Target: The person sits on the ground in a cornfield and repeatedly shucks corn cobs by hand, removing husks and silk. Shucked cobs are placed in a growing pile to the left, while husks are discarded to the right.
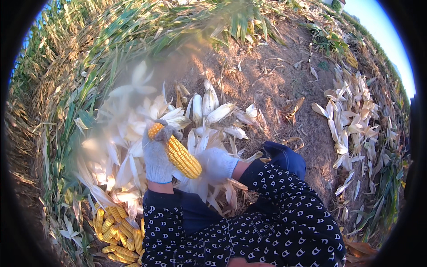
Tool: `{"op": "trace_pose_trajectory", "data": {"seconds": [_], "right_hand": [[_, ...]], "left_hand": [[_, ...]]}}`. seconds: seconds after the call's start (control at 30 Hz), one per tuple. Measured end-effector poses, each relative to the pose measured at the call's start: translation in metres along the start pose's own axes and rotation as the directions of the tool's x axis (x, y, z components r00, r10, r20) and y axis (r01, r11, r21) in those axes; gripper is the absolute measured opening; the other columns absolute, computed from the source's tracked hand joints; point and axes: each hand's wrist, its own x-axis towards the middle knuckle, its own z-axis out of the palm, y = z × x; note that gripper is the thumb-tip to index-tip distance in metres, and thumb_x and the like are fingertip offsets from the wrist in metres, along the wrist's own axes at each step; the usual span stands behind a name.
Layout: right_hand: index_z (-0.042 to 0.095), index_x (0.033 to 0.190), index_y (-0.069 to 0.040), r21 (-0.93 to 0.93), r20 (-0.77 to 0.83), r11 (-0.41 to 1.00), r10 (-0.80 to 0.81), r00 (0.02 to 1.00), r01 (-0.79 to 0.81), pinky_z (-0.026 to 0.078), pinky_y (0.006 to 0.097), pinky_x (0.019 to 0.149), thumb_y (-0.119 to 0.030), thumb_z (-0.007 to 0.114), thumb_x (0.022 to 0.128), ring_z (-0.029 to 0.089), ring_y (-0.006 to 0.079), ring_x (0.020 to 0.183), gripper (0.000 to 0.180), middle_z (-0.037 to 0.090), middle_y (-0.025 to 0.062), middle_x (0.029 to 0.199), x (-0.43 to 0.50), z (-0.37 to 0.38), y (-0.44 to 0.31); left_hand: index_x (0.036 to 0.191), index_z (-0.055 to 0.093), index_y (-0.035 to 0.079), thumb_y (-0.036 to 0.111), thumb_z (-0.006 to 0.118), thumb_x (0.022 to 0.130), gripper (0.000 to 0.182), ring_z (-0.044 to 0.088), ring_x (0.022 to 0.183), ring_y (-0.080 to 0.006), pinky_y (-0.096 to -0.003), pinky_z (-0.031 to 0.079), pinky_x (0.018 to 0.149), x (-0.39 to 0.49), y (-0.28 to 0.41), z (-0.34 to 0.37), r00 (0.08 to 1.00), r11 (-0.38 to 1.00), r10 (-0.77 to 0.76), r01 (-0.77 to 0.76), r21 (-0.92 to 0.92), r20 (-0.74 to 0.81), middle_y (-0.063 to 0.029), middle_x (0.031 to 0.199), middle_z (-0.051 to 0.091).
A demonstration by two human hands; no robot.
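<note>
A husked yellow ear of corn (183,157) is gripped near its upper end by my left hand (159,153), in a grey-white knit glove. Its lower end lies by my right hand (217,163), also gloved and somewhat blurred, at the dry husks; its fingers are hard to make out, so I cannot tell whether it holds anything. Pale opened husks (128,143) spread around and beyond my left hand. Several ears still in their husks (217,111) lie on the soil just ahead of both hands.
Bare husked ears (120,233) are heaped at the lower left. Another band of dry husks (350,116) lies on the right. Green and dry corn stalks (123,30) cover the ground ahead and to the left. Brown soil (287,73) shows between them. My bent legs are close below the hands.
</note>
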Motion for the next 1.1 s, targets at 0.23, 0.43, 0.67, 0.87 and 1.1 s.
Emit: {"op": "trace_pose_trajectory", "data": {"seconds": [0.23, 0.43, 0.67, 0.87, 1.1], "right_hand": [[0.065, 0.120, -0.007, -0.029, 0.112, 0.999, 0.029, 0.993, -0.026, 0.054, 0.0447, 0.085, -0.031, 0.067, 0.090, 0.067, 0.0394, 0.096, 0.039, 0.070, 0.0202, 0.104, 0.003, 0.026, 0.009], [0.063, 0.128, -0.004, 0.572, -0.064, 0.807, 0.221, 0.973, -0.146, 0.050, 0.0379, 0.099, -0.040, 0.062, 0.097, 0.064, 0.0303, 0.114, 0.047, 0.066, 0.0170, 0.121, 0.010, 0.034, 0.036], [0.029, 0.154, -0.002, 0.886, -0.185, 0.436, 0.019, 0.983, 0.158, 0.045, 0.0287, 0.105, -0.032, 0.070, 0.095, 0.055, 0.0166, 0.125, 0.078, 0.054, 0.0117, 0.140, 0.017, 0.021, 0.016], [0.038, 0.148, 0.001, 0.992, -0.103, -0.049, 0.209, 0.972, 0.115, 0.053, 0.0281, 0.096, -0.024, 0.075, 0.091, 0.059, 0.0174, 0.120, 0.071, 0.057, 0.0113, 0.134, 0.011, 0.011, 0.013], [0.059, 0.124, -0.010, 0.870, -0.053, -0.369, 0.588, 0.807, 0.326, 0.052, 0.0236, 0.055, -0.033, 0.072, 0.093, 0.066, 0.0143, 0.076, 0.041, 0.066, 0.0048, 0.099, 0.034, -0.002, 0.064]], "left_hand": [[0.100, 0.060, 0.012, 0.035, 0.063, 0.097, 0.024, 0.064, 0.075, -0.0174, -0.0379, 0.058, 0.065, 0.000, 0.009, -0.010, 0.992, 0.977, -0.079, 0.057, -0.204, -0.102, -0.0018, 0.081, 0.063], [0.094, 0.059, 0.012, 0.052, 0.056, 0.099, 0.040, 0.064, 0.075, -0.0191, -0.0373, 0.057, 0.069, 0.004, 0.015, -0.015, 0.999, 0.940, 0.010, 0.002, -0.342, 0.035, -0.0036, 0.083, 0.064], [0.109, 0.056, 0.009, 0.051, 0.054, 0.100, 0.043, 0.063, 0.079, -0.0229, -0.0377, 0.056, 0.070, 0.009, -0.006, -0.005, 0.945, 0.980, 0.017, -0.080, -0.182, -0.327, -0.0087, 0.089, 0.063], [0.113, 0.062, 0.008, 0.034, 0.051, 0.103, 0.031, 0.062, 0.104, -0.0242, -0.0365, 0.052, 0.091, 0.033, -0.011, -0.029, 0.889, 0.963, 0.255, -0.270, 0.015, -0.382, -0.0086, 0.110, 0.065], [0.111, 0.063, 0.001, 0.033, 0.053, 0.100, 0.035, 0.064, 0.103, -0.0275, -0.0378, 0.050, 0.093, -0.007, 0.003, 0.005, 0.856, 0.822, 0.517, -0.484, 0.299, -0.035, -0.0133, 0.113, 0.067]]}}
